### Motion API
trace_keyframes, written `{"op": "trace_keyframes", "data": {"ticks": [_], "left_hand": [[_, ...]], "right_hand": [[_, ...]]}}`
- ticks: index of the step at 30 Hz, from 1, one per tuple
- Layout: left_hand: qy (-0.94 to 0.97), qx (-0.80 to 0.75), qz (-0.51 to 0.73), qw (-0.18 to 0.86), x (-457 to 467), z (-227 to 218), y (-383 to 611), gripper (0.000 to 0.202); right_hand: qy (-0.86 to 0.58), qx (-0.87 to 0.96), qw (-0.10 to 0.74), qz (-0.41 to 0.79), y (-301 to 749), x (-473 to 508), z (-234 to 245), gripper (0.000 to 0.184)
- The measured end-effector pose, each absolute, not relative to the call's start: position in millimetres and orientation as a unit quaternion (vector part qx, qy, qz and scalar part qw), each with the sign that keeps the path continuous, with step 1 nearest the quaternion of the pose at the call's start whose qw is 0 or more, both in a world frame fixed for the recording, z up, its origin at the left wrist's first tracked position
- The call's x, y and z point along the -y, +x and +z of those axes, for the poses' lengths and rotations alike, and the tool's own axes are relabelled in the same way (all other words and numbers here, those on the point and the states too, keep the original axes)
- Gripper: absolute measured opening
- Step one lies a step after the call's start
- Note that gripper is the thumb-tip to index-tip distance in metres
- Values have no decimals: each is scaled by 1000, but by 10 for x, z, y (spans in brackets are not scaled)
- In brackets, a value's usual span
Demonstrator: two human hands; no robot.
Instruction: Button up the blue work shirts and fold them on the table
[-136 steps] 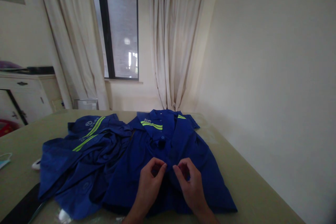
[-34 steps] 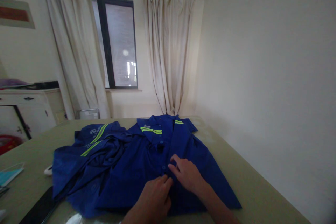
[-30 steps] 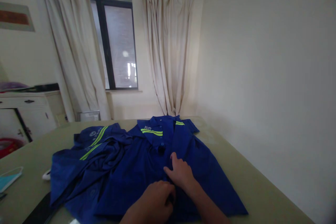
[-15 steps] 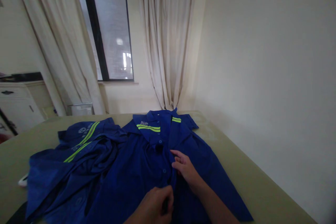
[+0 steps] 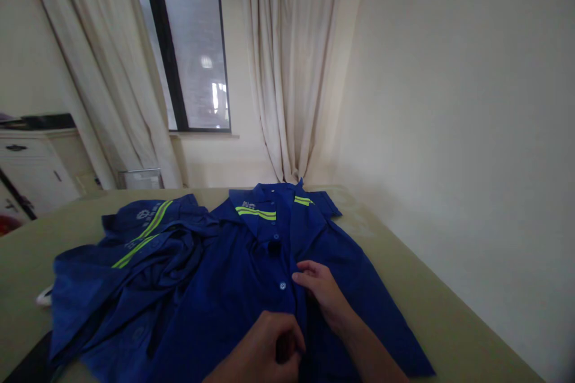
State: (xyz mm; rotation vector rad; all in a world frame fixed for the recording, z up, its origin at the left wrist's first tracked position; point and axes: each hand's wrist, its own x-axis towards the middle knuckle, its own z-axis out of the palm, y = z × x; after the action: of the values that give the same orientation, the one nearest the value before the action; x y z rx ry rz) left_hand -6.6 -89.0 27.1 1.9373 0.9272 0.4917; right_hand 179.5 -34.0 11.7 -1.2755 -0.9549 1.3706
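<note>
A blue work shirt (image 5: 242,275) with yellow-green stripes lies front up on the table, collar at the far end. My right hand (image 5: 321,293) rests on its button placket, fingers curled and pinching the fabric edge beside a button (image 5: 283,286). My left hand (image 5: 267,350) is lower on the same placket, near the frame's bottom, closed in a pinch on the cloth. A second blue garment (image 5: 121,263) with the same stripes lies crumpled to the left, overlapping the shirt's left sleeve.
The beige table (image 5: 404,287) runs along a plain wall on the right. A small white object (image 5: 44,297) and a dark flat thing (image 5: 27,365) lie at the left. Behind are curtains (image 5: 287,66), a window (image 5: 193,42) and a white cabinet (image 5: 31,161).
Both hands have shifted along the placket: the right hand went up past the left, then curled onto the fabric edge. The left hand dropped toward the near hem. The camera tilted and turned slightly.
</note>
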Motion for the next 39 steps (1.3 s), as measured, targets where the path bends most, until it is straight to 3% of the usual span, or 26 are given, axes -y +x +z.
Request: {"op": "trace_keyframes", "data": {"ticks": [6,12,16,20,23,32,35,39], "left_hand": [[780,-347,133,504,914,272,-62,22],[761,-331,86,551,949,385,-117,37],[769,-383,121,498,954,538,-193,19],[785,-427,158,420,902,554,-243,23],[772,-418,163,449,855,458,-270,24],[643,-428,150,617,799,152,-312,92],[607,-434,145,650,800,93,-288,96],[644,-413,161,624,795,65,-288,79]], "right_hand": [[-571,586,402,412,1820,407,161,16],[-522,492,424,553,1771,394,159,24],[-513,464,427,583,1779,374,142,30],[-488,421,469,604,1778,388,183,37],[-474,402,488,613,1753,406,209,43],[-507,442,436,598,1718,393,131,56],[-536,494,398,557,1705,405,119,55],[-574,616,356,404,1670,507,151,47]]}}
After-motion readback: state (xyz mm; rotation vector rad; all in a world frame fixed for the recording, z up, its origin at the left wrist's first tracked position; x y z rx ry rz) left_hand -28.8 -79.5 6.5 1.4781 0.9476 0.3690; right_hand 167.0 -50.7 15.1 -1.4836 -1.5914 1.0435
